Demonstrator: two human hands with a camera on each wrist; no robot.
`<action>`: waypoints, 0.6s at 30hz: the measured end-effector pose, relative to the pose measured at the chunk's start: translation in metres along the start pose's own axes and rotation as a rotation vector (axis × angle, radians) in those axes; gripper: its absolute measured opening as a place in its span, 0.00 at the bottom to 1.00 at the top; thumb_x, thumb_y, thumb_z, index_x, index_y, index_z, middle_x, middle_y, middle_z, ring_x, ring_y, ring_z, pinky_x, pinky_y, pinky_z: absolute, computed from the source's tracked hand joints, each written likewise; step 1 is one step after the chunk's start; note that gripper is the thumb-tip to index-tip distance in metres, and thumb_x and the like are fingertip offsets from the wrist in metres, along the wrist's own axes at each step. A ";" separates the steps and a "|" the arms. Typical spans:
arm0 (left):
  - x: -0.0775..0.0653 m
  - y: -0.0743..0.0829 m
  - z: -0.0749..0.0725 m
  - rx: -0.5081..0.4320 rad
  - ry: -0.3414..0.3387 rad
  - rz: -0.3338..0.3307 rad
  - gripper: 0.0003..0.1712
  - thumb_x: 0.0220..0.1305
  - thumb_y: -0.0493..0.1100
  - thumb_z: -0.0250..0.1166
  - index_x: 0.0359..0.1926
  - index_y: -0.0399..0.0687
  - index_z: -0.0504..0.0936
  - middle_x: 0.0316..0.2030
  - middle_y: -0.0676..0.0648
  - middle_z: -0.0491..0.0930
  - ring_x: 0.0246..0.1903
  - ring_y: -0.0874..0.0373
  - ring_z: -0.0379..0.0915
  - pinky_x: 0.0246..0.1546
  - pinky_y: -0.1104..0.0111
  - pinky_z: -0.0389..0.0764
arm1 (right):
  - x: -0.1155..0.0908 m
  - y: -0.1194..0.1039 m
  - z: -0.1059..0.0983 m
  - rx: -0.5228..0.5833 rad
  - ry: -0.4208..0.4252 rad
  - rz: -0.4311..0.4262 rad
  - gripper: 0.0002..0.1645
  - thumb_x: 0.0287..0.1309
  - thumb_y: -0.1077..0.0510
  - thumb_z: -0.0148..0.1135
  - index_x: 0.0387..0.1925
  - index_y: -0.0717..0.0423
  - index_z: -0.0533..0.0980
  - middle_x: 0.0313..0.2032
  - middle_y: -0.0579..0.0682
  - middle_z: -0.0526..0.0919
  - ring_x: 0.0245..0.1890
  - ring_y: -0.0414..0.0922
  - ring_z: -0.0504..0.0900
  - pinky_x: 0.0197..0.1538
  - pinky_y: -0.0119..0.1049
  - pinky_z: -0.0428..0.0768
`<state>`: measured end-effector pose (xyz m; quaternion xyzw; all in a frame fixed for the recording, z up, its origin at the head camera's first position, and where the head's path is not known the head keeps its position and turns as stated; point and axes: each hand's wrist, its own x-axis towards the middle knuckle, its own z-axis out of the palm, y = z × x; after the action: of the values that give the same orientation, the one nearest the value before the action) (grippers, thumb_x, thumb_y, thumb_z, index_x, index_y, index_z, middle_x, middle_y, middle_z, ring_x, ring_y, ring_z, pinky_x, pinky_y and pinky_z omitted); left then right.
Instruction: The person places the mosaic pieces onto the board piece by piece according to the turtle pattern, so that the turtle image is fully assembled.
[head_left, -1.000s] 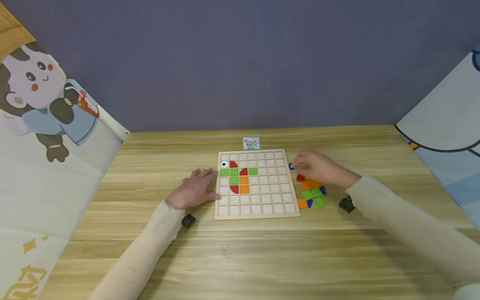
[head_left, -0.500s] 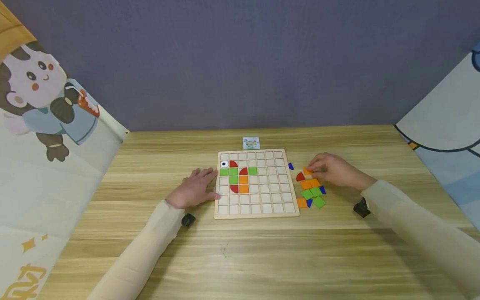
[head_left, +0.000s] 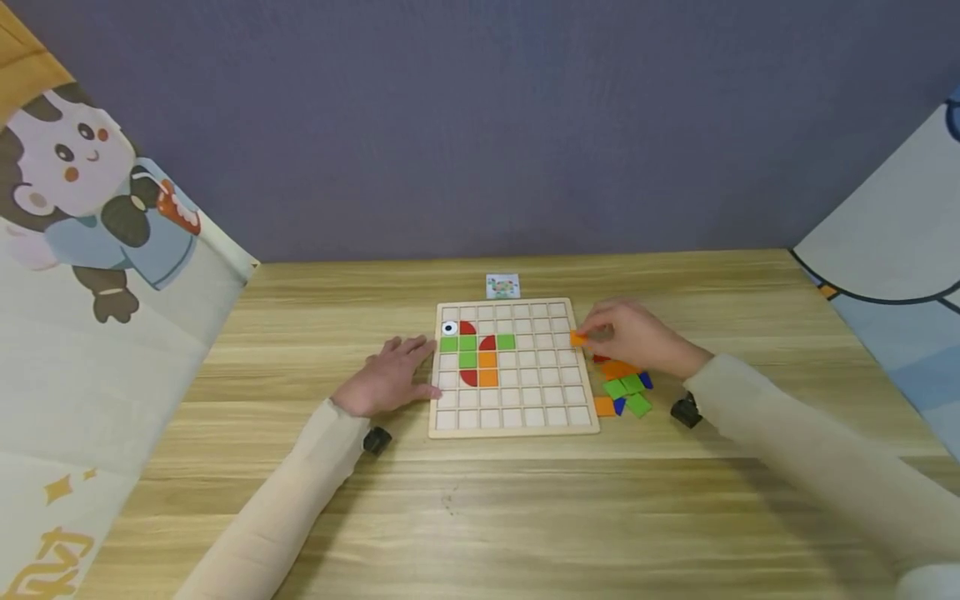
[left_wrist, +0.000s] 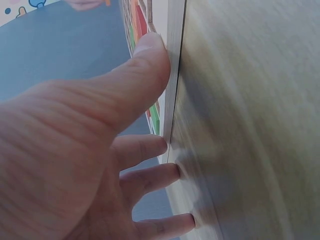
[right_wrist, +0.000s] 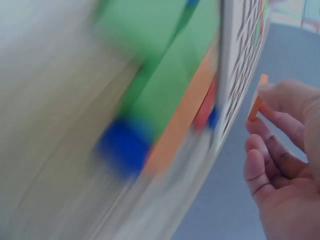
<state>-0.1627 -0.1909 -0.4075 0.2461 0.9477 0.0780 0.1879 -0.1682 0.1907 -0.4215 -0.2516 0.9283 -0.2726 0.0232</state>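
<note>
A wooden grid board lies on the table, with colored tiles in its upper left cells: a white eye tile, green squares, orange squares and red quarter-circles. My left hand rests at the board's left edge, fingers spread, thumb on the rim; the left wrist view shows the thumb along that edge. My right hand pinches an orange tile between thumb and fingers at the board's right edge. In the right wrist view the orange tile stands on edge in the pinch.
Right of the board lie loose tiles: green squares, orange ones, a blue piece and a red piece partly under the right hand. A small picture card lies behind the board. A dark panel rises behind the table.
My right hand first let go of a blue piece beside the board, then took an orange tile from the pile and carried it left to the board's edge. The left hand stays put.
</note>
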 end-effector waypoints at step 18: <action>0.001 0.000 0.000 0.003 -0.002 -0.010 0.49 0.60 0.62 0.60 0.73 0.46 0.51 0.72 0.41 0.46 0.67 0.32 0.39 0.57 0.33 0.53 | 0.050 -0.061 0.047 0.007 -0.115 -0.170 0.10 0.54 0.57 0.69 0.39 0.53 0.86 0.33 0.41 0.78 0.33 0.39 0.71 0.38 0.34 0.72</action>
<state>-0.1635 -0.1906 -0.4078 0.2415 0.9488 0.0755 0.1891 -0.1756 0.0995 -0.4249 -0.3447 0.8998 -0.2618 0.0540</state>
